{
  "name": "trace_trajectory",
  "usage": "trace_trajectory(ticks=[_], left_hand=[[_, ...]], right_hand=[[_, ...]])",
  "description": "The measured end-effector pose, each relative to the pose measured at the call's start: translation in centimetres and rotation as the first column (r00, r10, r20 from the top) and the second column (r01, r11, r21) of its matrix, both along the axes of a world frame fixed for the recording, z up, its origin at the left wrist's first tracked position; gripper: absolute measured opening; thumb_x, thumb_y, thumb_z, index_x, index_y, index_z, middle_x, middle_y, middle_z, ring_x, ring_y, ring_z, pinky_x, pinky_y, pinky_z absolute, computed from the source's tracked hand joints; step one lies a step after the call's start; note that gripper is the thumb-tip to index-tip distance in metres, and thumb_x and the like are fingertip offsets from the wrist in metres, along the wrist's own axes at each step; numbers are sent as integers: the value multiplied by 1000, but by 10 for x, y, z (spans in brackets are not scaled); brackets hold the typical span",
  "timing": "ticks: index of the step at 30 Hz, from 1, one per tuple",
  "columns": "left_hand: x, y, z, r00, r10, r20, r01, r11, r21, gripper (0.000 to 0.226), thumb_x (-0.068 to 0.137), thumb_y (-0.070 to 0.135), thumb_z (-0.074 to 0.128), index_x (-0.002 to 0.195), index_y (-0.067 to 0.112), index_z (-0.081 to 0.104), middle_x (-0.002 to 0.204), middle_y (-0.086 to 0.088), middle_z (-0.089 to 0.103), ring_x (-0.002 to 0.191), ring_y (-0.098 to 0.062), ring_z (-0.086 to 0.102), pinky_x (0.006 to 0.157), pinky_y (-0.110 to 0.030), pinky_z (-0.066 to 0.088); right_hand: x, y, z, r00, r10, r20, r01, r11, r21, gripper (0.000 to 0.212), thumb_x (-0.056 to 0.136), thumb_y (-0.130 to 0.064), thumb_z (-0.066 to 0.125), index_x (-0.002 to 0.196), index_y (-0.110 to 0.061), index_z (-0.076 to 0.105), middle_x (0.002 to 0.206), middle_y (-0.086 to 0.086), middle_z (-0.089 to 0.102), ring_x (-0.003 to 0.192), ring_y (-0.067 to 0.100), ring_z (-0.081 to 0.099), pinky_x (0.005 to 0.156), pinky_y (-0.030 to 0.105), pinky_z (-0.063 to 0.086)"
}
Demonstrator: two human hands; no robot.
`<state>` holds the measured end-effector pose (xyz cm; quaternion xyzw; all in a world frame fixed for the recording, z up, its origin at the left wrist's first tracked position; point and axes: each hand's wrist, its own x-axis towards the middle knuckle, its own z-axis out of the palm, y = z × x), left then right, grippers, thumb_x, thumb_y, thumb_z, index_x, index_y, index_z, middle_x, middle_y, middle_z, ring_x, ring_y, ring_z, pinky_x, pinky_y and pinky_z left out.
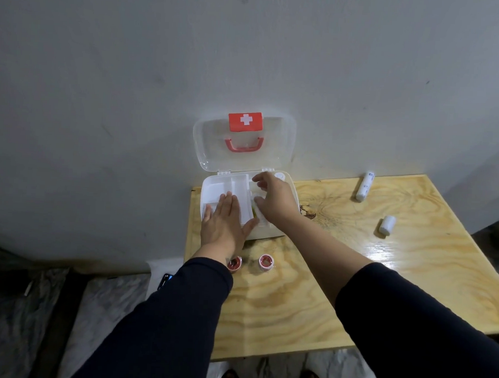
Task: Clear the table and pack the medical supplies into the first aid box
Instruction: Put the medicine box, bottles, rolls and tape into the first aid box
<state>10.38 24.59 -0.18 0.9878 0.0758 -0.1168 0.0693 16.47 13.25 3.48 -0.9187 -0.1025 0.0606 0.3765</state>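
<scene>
Grey wall behind plywood worktop (353, 281). First aid box (280, 231) open at far left corner. Left hand (225, 222) flat, fingers spread, on inner tray; right hand (273, 200) fingers loosely curled inside box, contents unclear. Still out: two tape rolls (264, 261) near box, two bandage rolls (364, 186) far right.

I see my left hand (225, 220) lying flat on the white tray in the open first aid box (287, 188), while my right hand (272, 198) reaches into its right compartment, fingers spread. Two tape rolls (264, 261) sit on the counter (354, 266) just before the box, and two bandage rolls (364, 186) lie well apart to the right.
</scene>
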Motion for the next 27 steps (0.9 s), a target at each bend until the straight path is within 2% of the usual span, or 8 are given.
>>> trace_trajectory(ticks=[3,5,7,10,15,19,22,27], left_hand=[[2,0,7,998,-14,-69,14,1000,8,80,97,61,13,154,8,-4,163,-4,-8,150,-17,-7,121,-42,-2],[5,0,15,999,-5,-52,5,1000,-3,79,97,61,17,155,8,6,163,-6,5,150,-20,5,121,-43,2],[10,1,25,1000,7,14,-7,1000,-11,74,97,60,23,151,9,25,159,-7,26,146,-23,24,120,-41,12],[25,-8,46,987,-37,157,42,999,-32,51,100,46,33,135,12,48,142,-7,50,130,-25,46,108,-38,32],[55,-56,75,950,-163,265,195,976,-98,40,100,30,36,132,17,55,138,-1,54,125,-23,50,103,-35,36],[70,-109,78,938,-283,201,309,944,-114,41,99,28,39,137,18,51,145,1,48,130,-22,47,107,-32,33],[78,-142,66,940,-329,88,338,932,-133,41,100,31,37,137,18,51,144,0,48,129,-25,48,104,-34,37],[96,-176,39,947,-319,-38,310,938,-152,39,98,32,41,133,18,53,139,-3,53,124,-28,52,98,-39,46]], right_hand=[[6,-6,15,998,7,68,-9,1000,20,37,85,0,62,121,-9,60,120,10,66,114,21,62,100,34,50],[10,-17,27,997,-26,71,23,999,45,33,87,0,59,119,-9,62,117,9,67,110,20,63,98,28,50],[13,-32,35,993,-76,91,73,997,35,30,88,-2,56,115,-11,65,113,8,68,106,19,64,91,25,49],[16,-64,36,985,-144,94,147,989,-23,28,87,-5,56,112,-13,66,111,6,68,102,21,63,88,27,49],[12,-129,20,957,-291,2,289,948,-132,31,87,-5,53,114,-13,65,120,10,64,107,24,61,83,26,45],[9,-181,-2,905,-420,-66,400,893,-208,35,86,-6,51,117,-17,64,123,10,63,105,25,62,90,33,50],[12,-216,-19,869,-478,-127,440,865,-242,37,84,-5,52,118,-14,63,118,12,63,102,28,63,78,30,51],[29,-254,-49,818,-543,-189,480,826,-295,41,89,-20,51,129,-13,51,123,17,57,108,34,60,77,32,46]])
